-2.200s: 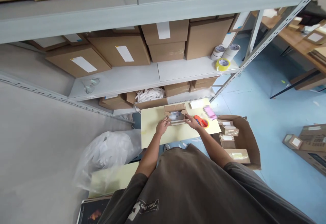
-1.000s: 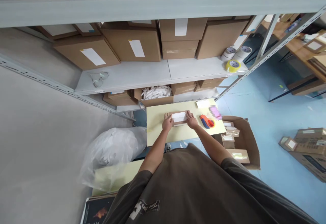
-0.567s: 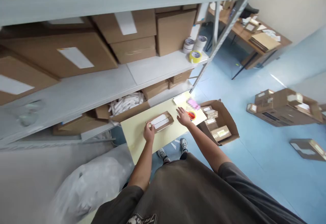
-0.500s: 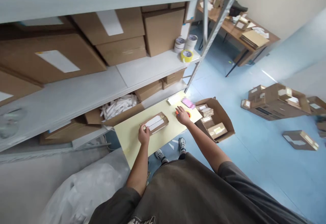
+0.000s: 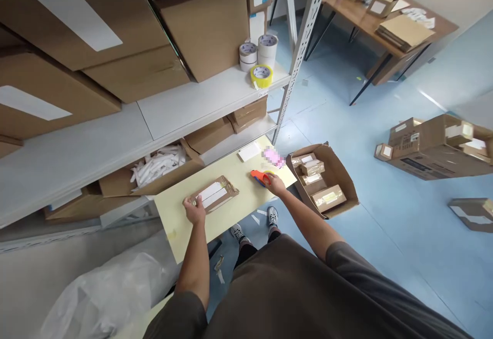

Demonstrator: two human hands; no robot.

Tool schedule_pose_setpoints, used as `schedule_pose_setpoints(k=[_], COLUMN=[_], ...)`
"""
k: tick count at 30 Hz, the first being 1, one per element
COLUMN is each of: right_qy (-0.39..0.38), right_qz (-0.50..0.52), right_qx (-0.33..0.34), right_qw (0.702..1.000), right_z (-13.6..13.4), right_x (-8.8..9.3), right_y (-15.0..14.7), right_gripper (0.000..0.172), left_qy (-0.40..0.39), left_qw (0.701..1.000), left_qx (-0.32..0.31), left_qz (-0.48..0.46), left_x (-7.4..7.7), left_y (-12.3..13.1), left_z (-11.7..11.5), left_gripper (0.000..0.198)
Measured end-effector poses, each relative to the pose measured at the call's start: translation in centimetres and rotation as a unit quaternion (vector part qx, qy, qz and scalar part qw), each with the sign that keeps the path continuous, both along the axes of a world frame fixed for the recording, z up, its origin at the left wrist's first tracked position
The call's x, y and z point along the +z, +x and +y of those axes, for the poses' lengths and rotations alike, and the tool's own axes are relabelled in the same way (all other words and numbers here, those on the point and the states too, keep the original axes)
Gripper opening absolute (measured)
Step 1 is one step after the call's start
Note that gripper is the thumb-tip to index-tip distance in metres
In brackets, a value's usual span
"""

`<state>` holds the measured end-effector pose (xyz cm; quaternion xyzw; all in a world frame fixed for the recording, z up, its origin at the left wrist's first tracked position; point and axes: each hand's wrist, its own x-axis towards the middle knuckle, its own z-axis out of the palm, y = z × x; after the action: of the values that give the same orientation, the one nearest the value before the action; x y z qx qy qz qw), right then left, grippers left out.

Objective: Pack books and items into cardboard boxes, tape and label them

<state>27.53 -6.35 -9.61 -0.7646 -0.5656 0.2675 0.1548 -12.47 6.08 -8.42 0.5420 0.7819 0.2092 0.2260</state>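
Observation:
My left hand (image 5: 194,209) grips the near left end of a small cardboard box (image 5: 221,200) lying on the pale yellow tabletop (image 5: 239,215); its thumb rests on the top. White label strips run along the box's upper face. At the table's right end, my right hand (image 5: 276,185) is closed around an orange and blue tape dispenser (image 5: 260,176), with part of a yellow tape roll showing beside the fingers. Behind it lie a white stack of paper (image 5: 249,151) and a blurred pink item (image 5: 273,157).
An open carton (image 5: 344,195) holding several small boxes stands right of the table. Metal shelving (image 5: 215,97) with large boxes and tape rolls (image 5: 262,75) rises behind. Clear plastic sheeting (image 5: 111,287) lies at lower left. Further right are more cartons (image 5: 431,149) and a wooden desk (image 5: 435,54).
My right hand has closed on the tape dispenser, whose orange end now points left. My left hand stays on the small box. The view has shifted.

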Motion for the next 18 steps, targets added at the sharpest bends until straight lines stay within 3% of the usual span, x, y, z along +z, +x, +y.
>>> schedule_pose_setpoints(k=[2, 5, 9, 13, 18], right_qy=[-0.007, -0.009, -0.017, -0.116, -0.235], right_qz=[0.002, -0.024, -0.055, -0.007, 0.003], right_qx=[0.014, 0.011, -0.014, -0.007, -0.016], right_qw=[1.0, 1.0, 0.998, 0.993, 0.972], right_z=[0.7, 1.3, 1.2, 1.6, 2.6], right_x=[-1.3, -2.9, -4.0, -3.6, -1.4], right_y=[-0.6, -1.7, -3.2, -3.6, -3.2], right_gripper=[0.031, 0.021, 0.031, 0.04, 0.044], left_qy=[0.014, 0.022, 0.014, 0.005, -0.009], left_qw=[1.0, 0.999, 0.999, 1.0, 0.999], left_qx=[-0.019, -0.033, -0.025, -0.026, -0.043], left_qz=[0.001, 0.014, 0.014, 0.002, -0.021], left_x=[-0.4, -1.0, -1.5, -1.5, -1.1], left_y=[-0.3, -0.7, -0.9, -1.0, -1.2], left_z=[0.0, 0.2, 0.2, 0.2, 0.3], left_gripper=[0.066, 0.065, 0.063, 0.062, 0.061])
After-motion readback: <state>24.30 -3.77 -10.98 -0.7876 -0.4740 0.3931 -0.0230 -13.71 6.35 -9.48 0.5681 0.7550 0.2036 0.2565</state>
